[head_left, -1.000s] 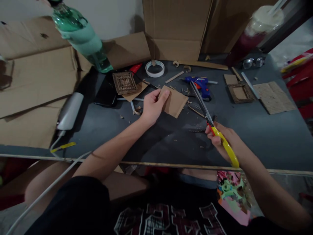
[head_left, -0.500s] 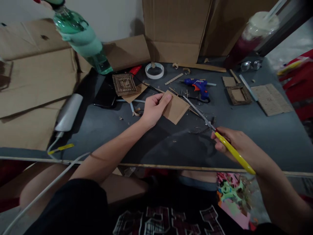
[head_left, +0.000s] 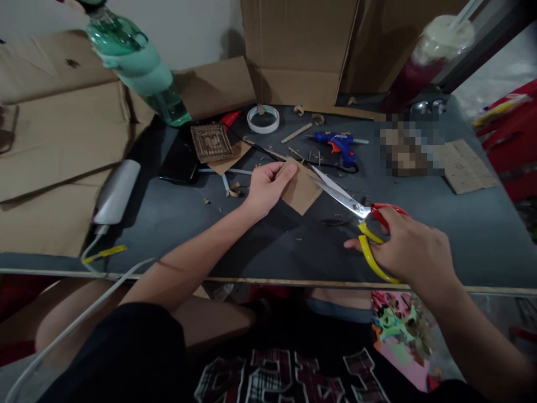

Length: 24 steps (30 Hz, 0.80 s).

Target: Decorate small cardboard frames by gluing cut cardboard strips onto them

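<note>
My left hand [head_left: 265, 188] pinches a small brown cardboard piece [head_left: 301, 190] and holds it just above the dark table [head_left: 440, 224]. My right hand [head_left: 409, 249] grips scissors [head_left: 361, 215] with yellow and red handles. The blades are parted and their tips reach the right edge of the cardboard piece.
A blue glue gun [head_left: 338, 144], a tape roll [head_left: 263, 118], a woven square [head_left: 211, 143], a black phone [head_left: 181, 161] and cardboard scraps lie at the back of the table. A green bottle [head_left: 138, 61] and a drink cup [head_left: 423, 61] stand at the rear. Big cardboard sheets [head_left: 59, 140] lie left.
My right hand turned the scissors flat, opened the blades and brought them left to the cardboard's edge. My left hand kept the cardboard nearly still.
</note>
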Each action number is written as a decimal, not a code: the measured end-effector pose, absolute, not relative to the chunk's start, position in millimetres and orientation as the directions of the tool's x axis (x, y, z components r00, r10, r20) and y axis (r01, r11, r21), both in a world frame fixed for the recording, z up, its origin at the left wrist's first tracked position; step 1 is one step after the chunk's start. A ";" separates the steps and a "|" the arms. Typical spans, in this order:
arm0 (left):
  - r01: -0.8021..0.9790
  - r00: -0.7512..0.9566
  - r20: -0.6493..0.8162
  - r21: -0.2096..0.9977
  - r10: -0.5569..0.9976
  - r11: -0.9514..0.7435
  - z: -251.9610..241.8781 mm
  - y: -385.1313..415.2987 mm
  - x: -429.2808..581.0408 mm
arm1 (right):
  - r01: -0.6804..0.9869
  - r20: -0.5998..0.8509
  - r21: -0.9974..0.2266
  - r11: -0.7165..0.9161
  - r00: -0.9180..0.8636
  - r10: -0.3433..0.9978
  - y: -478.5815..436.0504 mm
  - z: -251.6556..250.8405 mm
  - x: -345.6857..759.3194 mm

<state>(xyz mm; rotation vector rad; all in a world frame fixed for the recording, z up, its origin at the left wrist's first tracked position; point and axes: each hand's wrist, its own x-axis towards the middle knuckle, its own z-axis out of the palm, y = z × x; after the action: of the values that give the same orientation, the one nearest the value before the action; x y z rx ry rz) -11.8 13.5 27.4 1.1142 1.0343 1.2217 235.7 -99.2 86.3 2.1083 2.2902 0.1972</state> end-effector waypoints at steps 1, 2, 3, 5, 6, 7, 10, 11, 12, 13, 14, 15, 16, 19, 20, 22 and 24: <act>-0.154 0.072 0.009 0.988 0.997 0.002 26.5 13.6 -11.9 | 0.989 0.077 0.127 0.078 -0.088 0.993 -99.4 86.4 235.8; -0.141 0.066 0.018 0.990 0.998 -0.009 25.4 13.7 -12.2 | 0.986 0.091 0.143 0.080 -0.093 0.991 -99.7 86.3 235.9; -0.126 0.062 0.024 0.992 0.998 -0.016 24.2 14.0 -12.5 | 0.984 0.109 0.157 0.081 -0.099 0.989 -99.9 86.1 236.0; -0.096 0.057 0.035 0.995 0.998 -0.030 21.6 14.7 -13.2 | 0.982 0.135 0.171 0.080 -0.104 0.985 -100.3 84.7 236.8; -0.081 0.058 0.043 0.996 0.997 -0.039 20.5 15.1 -13.5 | 0.982 0.146 0.170 0.078 -0.103 0.984 -100.4 83.6 237.5; -0.069 0.058 0.055 0.996 0.997 -0.051 19.5 15.5 -13.7 | 0.983 0.156 0.164 0.077 -0.103 0.982 -100.5 82.6 238.4; -0.048 0.054 0.090 0.995 0.995 -0.087 17.6 16.7 -14.0 | 0.984 0.164 0.154 0.092 -0.117 0.979 -100.8 79.8 242.0; -0.047 0.053 0.092 0.995 0.994 -0.090 17.3 16.9 -13.9 | 0.984 0.169 0.150 0.097 -0.122 0.978 -100.9 79.0 243.3; -0.047 0.056 0.090 0.995 0.994 -0.088 17.2 17.1 -13.9 | 0.984 0.174 0.145 0.101 -0.126 0.977 -101.1 78.2 244.7; -0.047 0.061 0.087 0.995 0.994 -0.084 17.3 17.2 -13.8 | 0.985 0.178 0.139 0.100 -0.124 0.976 -101.2 77.5 246.0; -0.043 0.067 0.085 0.996 0.994 -0.082 17.5 17.2 -13.6 | 0.986 0.180 0.133 0.098 -0.121 0.976 -101.3 76.6 247.2; -0.038 0.073 0.087 0.996 0.993 -0.085 17.8 17.2 -13.4 | 0.987 0.182 0.127 0.098 -0.120 0.976 -101.4 75.8 248.3; -0.035 0.078 0.093 0.995 0.993 -0.091 18.3 17.1 -13.1 | 0.987 0.181 0.123 0.100 -0.121 0.976 -101.4 74.9 249.3; -0.048 0.079 0.108 0.993 0.991 -0.104 20.0 16.6 -12.2 | 0.987 0.186 0.122 0.105 -0.127 0.974 -101.7 72.2 251.1; -0.060 0.080 0.103 0.993 0.991 -0.099 20.6 16.4 -11.9 | 0.987 0.198 0.126 0.104 -0.127 0.972 -101.9 71.5 251.4; -0.079 0.077 0.083 0.994 0.994 -0.077 21.6 15.8 -11.4 | 0.986 0.223 0.133 0.100 -0.128 0.966 -102.6 70.6 251.3; -0.095 0.077 0.063 0.994 0.995 -0.055 22.1 15.2 -11.1 | 0.985 0.243 0.138 0.103 -0.135 0.961 -103.1 70.8 250.5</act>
<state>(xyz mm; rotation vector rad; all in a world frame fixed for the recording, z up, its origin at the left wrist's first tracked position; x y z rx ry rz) -11.1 15.2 22.1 1.2199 1.0539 1.2351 250.5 -103.1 70.8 2.1235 2.3993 0.4326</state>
